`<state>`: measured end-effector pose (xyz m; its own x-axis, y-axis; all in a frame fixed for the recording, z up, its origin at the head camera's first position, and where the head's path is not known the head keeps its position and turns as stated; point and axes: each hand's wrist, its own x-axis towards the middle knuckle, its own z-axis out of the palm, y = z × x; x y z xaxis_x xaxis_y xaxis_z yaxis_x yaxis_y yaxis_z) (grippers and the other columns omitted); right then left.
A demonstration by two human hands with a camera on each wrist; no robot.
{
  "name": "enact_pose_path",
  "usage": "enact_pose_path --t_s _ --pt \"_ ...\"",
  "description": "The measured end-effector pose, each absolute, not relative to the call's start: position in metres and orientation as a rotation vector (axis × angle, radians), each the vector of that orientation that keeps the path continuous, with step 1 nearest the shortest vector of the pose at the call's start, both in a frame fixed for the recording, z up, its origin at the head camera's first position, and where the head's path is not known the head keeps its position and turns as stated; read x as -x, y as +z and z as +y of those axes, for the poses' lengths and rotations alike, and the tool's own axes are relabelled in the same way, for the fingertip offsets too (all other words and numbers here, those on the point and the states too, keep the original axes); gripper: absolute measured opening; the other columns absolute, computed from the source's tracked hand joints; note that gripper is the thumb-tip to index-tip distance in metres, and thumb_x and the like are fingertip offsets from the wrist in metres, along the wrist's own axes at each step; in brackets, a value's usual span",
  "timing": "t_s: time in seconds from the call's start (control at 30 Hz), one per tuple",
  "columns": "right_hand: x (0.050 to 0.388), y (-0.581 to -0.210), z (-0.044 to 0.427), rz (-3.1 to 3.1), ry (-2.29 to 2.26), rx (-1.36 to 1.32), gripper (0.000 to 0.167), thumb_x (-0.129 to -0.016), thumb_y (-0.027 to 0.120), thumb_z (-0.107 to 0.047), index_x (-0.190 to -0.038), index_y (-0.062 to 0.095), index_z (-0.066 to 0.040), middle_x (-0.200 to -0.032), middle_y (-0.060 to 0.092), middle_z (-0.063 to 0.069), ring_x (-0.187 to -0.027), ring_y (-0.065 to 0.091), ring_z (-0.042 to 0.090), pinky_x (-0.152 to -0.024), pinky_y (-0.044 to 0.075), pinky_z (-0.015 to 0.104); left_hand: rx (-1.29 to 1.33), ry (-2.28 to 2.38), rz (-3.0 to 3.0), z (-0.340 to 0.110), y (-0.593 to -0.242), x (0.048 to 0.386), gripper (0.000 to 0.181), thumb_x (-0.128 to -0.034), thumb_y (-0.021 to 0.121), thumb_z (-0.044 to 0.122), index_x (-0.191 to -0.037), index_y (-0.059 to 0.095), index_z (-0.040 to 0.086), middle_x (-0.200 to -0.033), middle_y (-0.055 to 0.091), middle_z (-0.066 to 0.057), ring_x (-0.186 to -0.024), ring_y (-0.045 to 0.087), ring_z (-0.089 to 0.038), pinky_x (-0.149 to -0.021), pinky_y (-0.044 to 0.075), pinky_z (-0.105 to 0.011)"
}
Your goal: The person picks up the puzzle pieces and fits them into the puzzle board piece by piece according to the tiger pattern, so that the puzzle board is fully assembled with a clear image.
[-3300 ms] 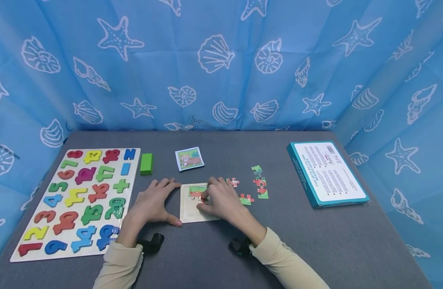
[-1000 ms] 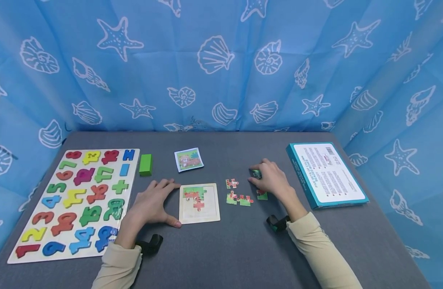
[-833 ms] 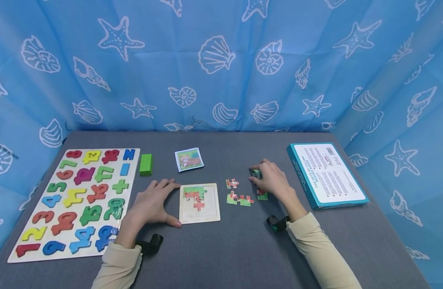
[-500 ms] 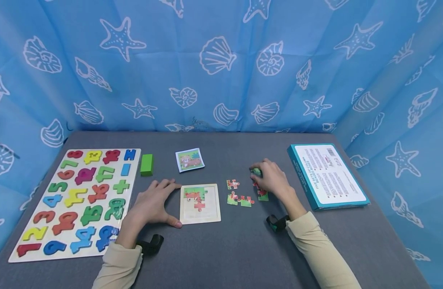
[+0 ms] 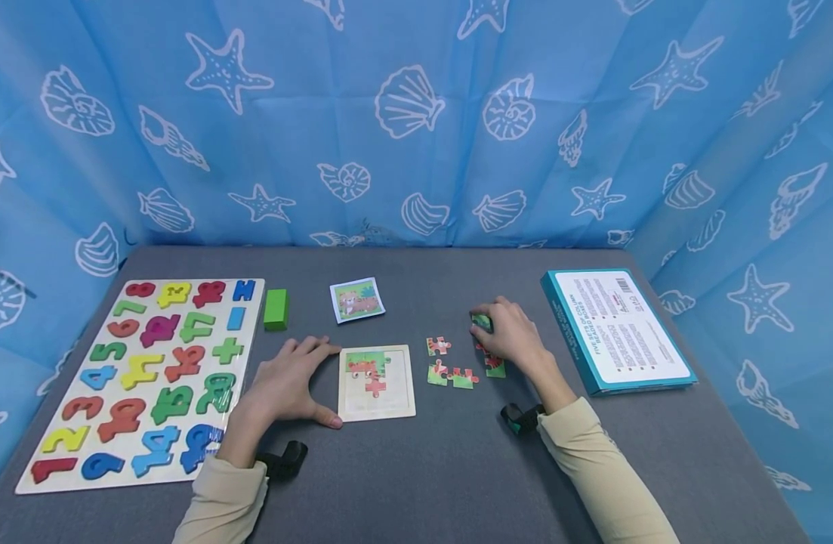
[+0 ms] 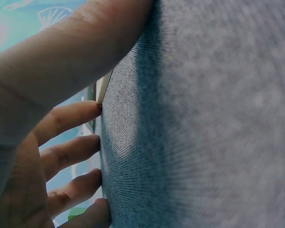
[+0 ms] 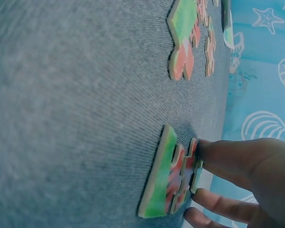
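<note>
My left hand [image 5: 283, 385] rests beside the square wooden puzzle tray [image 5: 402, 408]. Its fingers are spread, with the index fingertip and thumb touching the tray's left edge. Several joined jigsaw pieces [image 5: 368, 370], green and red with an animal's eyes, lie in the tray's upper left. To the right, my right hand [image 5: 514, 332] pinches a green jigsaw piece [image 5: 482, 321] between thumb and fingers. Just below it, red and green jigsaw pieces [image 5: 495, 368] lie partly under the hand; the right wrist view shows their green edge [image 7: 156, 180] near the thumb.
More loose jigsaw pieces [image 5: 450, 374] lie right of the tray, with a single piece [image 5: 438, 346] above them. A picture card [image 5: 357, 301] and green block [image 5: 276, 310] lie farther back. A number board [image 5: 140, 378] fills the left side; a teal-edged box [image 5: 620, 329] is at right.
My right hand has left the tray and moved right to the green piece. More joined pieces now show in the tray. My left hand has stayed put.
</note>
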<state>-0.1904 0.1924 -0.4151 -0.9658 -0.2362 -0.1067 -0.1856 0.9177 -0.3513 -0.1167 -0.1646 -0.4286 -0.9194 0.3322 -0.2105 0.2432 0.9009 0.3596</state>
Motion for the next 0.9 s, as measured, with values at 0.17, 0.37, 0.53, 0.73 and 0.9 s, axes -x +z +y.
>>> enact_pose_path --t_s 0.17,0.37,0.53,0.73,0.9 --pt "0.191 -0.416 0.193 2.934 -0.518 0.333 0.036 -0.098 0.068 -0.022 -0.13 0.069 -0.005 -0.126 0.063 0.022 -0.11 0.061 0.039 -0.085 0.053 0.058 -0.436 0.479 2.803 -0.165 -0.428 0.116 0.111 -0.0571 0.093 0.064 -0.149 0.052 0.018 -0.157 0.047 -0.017 -0.127 0.048 -0.039 -0.088 0.049 -0.067" --pt "0.191 -0.415 0.192 2.929 -0.535 0.311 0.035 -0.098 0.067 -0.022 -0.128 0.07 -0.005 -0.121 0.063 0.02 -0.105 0.061 0.035 -0.081 0.053 0.054 -0.44 0.485 2.806 -0.165 -0.428 0.117 0.11 -0.0575 0.093 0.063 -0.149 0.052 0.018 -0.157 0.047 -0.017 -0.126 0.049 -0.038 -0.088 0.05 -0.066" --pt "0.189 -0.415 0.192 2.945 -0.569 0.319 0.034 -0.098 0.067 -0.023 -0.127 0.071 -0.006 -0.119 0.063 0.019 -0.102 0.06 0.033 -0.08 0.053 0.052 -0.441 0.482 2.806 -0.165 -0.429 0.117 0.11 -0.0577 0.093 0.063 -0.149 0.052 0.018 -0.157 0.047 -0.016 -0.126 0.049 -0.038 -0.088 0.05 -0.066" --pt "0.184 -0.409 0.184 2.975 -0.617 0.367 0.034 -0.097 0.07 -0.024 -0.126 0.071 -0.007 -0.113 0.063 0.017 -0.096 0.06 0.029 -0.075 0.052 0.047 -0.448 0.485 2.809 -0.167 -0.429 0.117 0.11 -0.0576 0.093 0.063 -0.149 0.052 0.018 -0.157 0.047 -0.017 -0.126 0.049 -0.038 -0.086 0.05 -0.066" --pt "0.177 -0.404 0.173 2.997 -0.641 0.419 0.033 -0.095 0.072 -0.025 -0.124 0.072 -0.008 -0.115 0.065 0.016 -0.101 0.062 0.031 -0.079 0.054 0.05 -0.449 0.482 2.806 -0.166 -0.428 0.117 0.11 -0.0575 0.093 0.064 -0.149 0.052 0.018 -0.156 0.047 -0.017 -0.126 0.049 -0.039 -0.087 0.05 -0.066"
